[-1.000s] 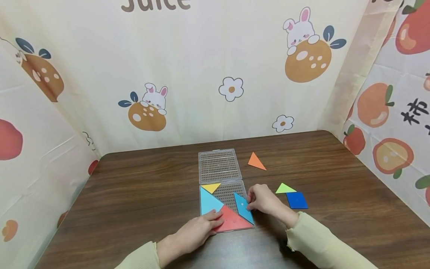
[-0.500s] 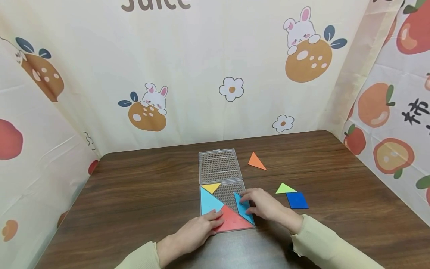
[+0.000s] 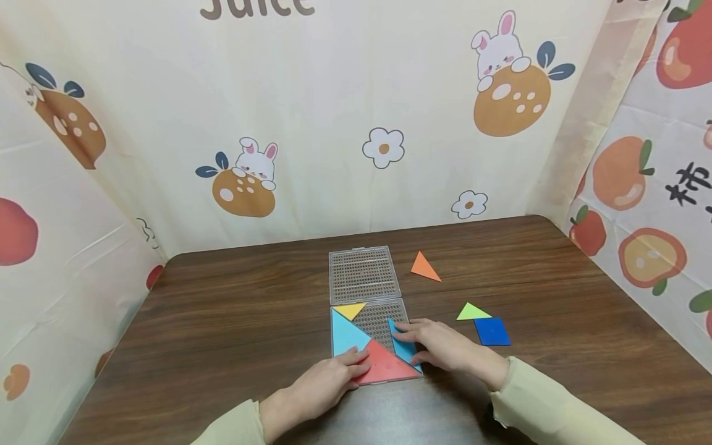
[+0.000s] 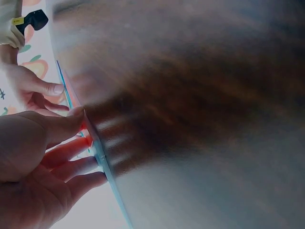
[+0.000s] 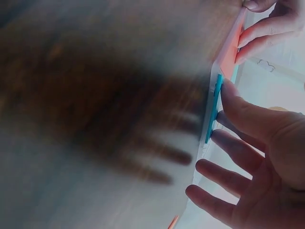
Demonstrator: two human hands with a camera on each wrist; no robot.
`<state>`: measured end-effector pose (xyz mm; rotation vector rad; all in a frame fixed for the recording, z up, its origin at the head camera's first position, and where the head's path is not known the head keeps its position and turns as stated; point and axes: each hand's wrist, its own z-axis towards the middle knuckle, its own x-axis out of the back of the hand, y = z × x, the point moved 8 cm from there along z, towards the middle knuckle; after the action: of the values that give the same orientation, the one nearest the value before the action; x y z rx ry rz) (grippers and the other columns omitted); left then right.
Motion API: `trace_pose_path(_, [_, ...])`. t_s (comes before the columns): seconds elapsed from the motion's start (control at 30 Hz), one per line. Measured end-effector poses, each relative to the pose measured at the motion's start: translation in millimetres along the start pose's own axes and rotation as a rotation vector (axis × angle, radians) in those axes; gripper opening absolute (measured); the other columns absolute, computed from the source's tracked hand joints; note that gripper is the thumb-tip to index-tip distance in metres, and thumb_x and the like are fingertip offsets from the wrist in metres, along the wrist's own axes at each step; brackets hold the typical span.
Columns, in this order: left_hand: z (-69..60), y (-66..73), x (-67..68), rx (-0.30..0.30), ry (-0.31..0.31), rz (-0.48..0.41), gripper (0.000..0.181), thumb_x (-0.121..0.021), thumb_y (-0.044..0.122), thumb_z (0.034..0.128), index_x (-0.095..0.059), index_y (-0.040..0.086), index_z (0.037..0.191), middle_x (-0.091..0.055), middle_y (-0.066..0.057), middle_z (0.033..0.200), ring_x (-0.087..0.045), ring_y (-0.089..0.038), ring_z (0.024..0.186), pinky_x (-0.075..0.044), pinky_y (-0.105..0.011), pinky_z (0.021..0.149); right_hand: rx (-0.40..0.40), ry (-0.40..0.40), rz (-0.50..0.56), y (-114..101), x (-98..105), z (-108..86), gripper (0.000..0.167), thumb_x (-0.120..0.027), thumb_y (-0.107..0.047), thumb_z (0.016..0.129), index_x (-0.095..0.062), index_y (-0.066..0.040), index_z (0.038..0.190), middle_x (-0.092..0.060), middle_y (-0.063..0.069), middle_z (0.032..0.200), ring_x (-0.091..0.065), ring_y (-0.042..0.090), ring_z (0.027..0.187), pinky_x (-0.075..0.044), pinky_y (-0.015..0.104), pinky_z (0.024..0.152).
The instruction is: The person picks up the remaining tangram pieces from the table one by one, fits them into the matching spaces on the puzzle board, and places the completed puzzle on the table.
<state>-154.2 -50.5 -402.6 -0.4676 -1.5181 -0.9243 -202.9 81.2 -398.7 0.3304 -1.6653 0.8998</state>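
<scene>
Both hands are in my view, well apart from clamping: their fingers lie extended, each hand on its own piece. From my remote seat I see the left hand (image 3: pixel 325 384) resting on the red triangle (image 3: pixel 386 366), its thumb at the near edge, while the right hand (image 3: pixel 447 347) touches the blue parallelogram (image 3: pixel 405 351). That piece lies along the right side of the lower half (image 3: pixel 375 321) of an unfolded clear case, and the right hand's fingers hide part of it from me. Beside the red triangle sits the light blue triangle (image 3: pixel 347 334), with the yellow triangle (image 3: pixel 349 309) in the far left corner. The dotted upper half (image 3: pixel 364 275) lies flat beyond.

Around the case, the orange triangle (image 3: pixel 425 267) lies on the wooden counter (image 3: pixel 250 309), to the right of the upper half. Farther right I make out the green triangle (image 3: pixel 472 312) and, just nearer, the dark blue square (image 3: pixel 492 332) — the right hand stands between that pair and the case. A printed curtain (image 3: pixel 322 93) walls the far side — bunnies, fruit, flowers.
</scene>
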Motion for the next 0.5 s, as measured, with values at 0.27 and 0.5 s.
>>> trace_pose_path(0.27, [-0.3, 0.4, 0.6, -0.008, 0.007, 0.005, 0.032, -0.054, 0.012, 0.0883, -0.056, 0.005, 0.120, -0.049, -0.009, 0.127, -0.044, -0.025, 0.117, -0.043, -0.031, 0.088, -0.022, 0.000, 0.008, 2.1, -2.0, 0.3, 0.050, -0.068, -0.021, 0.077, -0.054, -0.008, 0.123, -0.046, 0.010, 0.130, -0.041, 0.039, 0.115, -0.037, 0.060, 0.082])
trace_pose_path(0.5, [-0.5, 0.5, 0.4, -0.019, 0.015, -0.001, 0.032, -0.055, 0.012, 0.0880, -0.057, 0.005, 0.119, -0.049, -0.010, 0.127, -0.045, -0.025, 0.116, -0.044, -0.032, 0.087, -0.029, -0.007, 0.005, 2.9, -3.1, -0.1, 0.052, -0.069, -0.021, 0.076, -0.054, -0.009, 0.124, -0.046, 0.010, 0.130, -0.042, 0.038, 0.114, -0.038, 0.058, 0.082])
